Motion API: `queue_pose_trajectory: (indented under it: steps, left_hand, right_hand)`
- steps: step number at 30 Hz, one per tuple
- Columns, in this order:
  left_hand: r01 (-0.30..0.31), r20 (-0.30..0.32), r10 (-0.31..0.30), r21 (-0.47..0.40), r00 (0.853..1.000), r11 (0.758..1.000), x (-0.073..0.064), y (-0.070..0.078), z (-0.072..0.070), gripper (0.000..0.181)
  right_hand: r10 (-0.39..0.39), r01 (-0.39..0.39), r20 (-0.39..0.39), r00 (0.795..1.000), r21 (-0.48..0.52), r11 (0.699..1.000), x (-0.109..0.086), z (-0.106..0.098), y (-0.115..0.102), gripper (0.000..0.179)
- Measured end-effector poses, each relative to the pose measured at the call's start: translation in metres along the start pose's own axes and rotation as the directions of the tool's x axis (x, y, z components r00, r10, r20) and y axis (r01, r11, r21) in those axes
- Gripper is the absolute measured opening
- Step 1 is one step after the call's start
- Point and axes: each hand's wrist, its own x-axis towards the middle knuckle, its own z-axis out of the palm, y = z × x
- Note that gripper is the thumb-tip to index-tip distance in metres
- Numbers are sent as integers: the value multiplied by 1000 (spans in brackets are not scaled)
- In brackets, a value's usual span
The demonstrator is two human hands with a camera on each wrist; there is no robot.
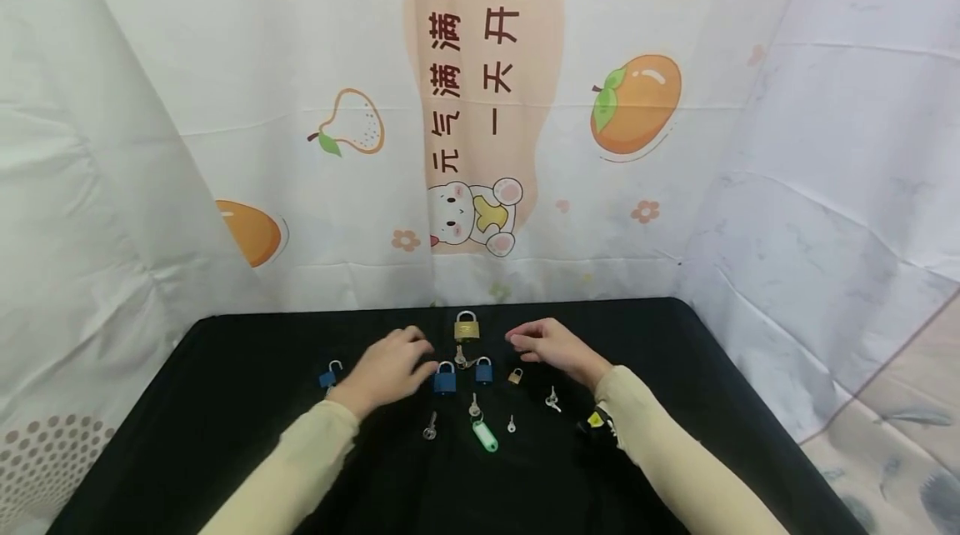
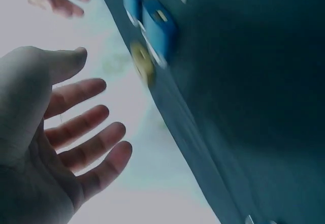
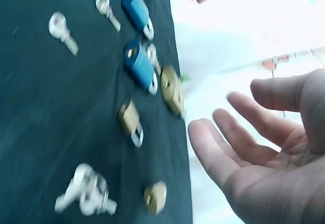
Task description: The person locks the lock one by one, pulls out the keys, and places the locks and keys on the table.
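My left hand (image 1: 392, 367) hovers left of the padlocks with relaxed fingers, and the left wrist view shows its palm (image 2: 45, 183) holding nothing. My right hand (image 1: 558, 347) hangs over the right side, loosely bent and holding nothing in the right wrist view. Between them stand a large brass padlock (image 1: 467, 328), two blue padlocks, the bigger (image 1: 445, 382) and the smaller (image 1: 483, 372), and a small brass padlock (image 1: 515, 377). Another brass padlock (image 3: 155, 197) shows in the right wrist view only. A blue padlock (image 1: 327, 379) with its shackle raised lies beyond my left wrist.
Nearer me on the black cloth (image 1: 465, 502) lie a single key (image 1: 430, 428), a key with a green tag (image 1: 485, 436), a small key (image 1: 512, 425) and a key pair (image 1: 552, 400). A yellow-and-black item (image 1: 595, 419) is beside my right sleeve. A printed curtain (image 1: 360, 210) hangs behind.
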Motion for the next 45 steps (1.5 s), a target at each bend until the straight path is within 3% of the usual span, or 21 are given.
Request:
queue_pose_trajectory:
  steps: [4,8,11,15,19,22,28,33,37,40,45]
  left_hand:
    - [141,-42,-139,57,989,988,-30,-30,-9,46]
    - [290,-67,-285,76,956,954,-60,-53,-14,52]
    - [392,-8,-393,59,920,918,-73,-64,-18,60]
    - [485,113,-482,0,869,875,-80,-75,-20,71]
    - [558,198,-539,-50,818,828,-83,-87,-23,68]
    - [593,223,-569,-57,792,803,-86,-94,-24,56]
    - [588,185,-572,-42,799,808,-92,-97,-20,31]
    - [582,159,-566,-79,809,809,-97,-97,-14,31]
    - [569,151,-553,-103,819,816,-97,-96,-8,36]
    - [571,153,-553,-126,819,811,-95,-94,-5,35]
    - [538,151,-517,-206,843,817,-85,-87,-1,33]
  right_hand:
    - [-11,14,64,998,-43,999,8,20,-10,38]
    - [-31,37,126,992,-45,998,19,45,-19,39]
    - [-47,49,169,985,-8,999,29,67,-24,38]
    - [-60,28,218,974,149,988,44,100,-28,41]
    - [-51,-33,239,970,331,943,56,139,-31,43]
    - [-38,-59,225,974,406,912,64,167,-36,42]
    - [-17,-76,208,978,431,899,81,211,-42,38]
    - [5,-94,215,977,404,910,81,234,-39,33]
    - [27,-103,187,982,411,906,80,240,-35,30]
    - [35,-110,185,982,413,904,80,239,-33,29]
    - [43,-111,177,983,395,912,79,232,-34,31]
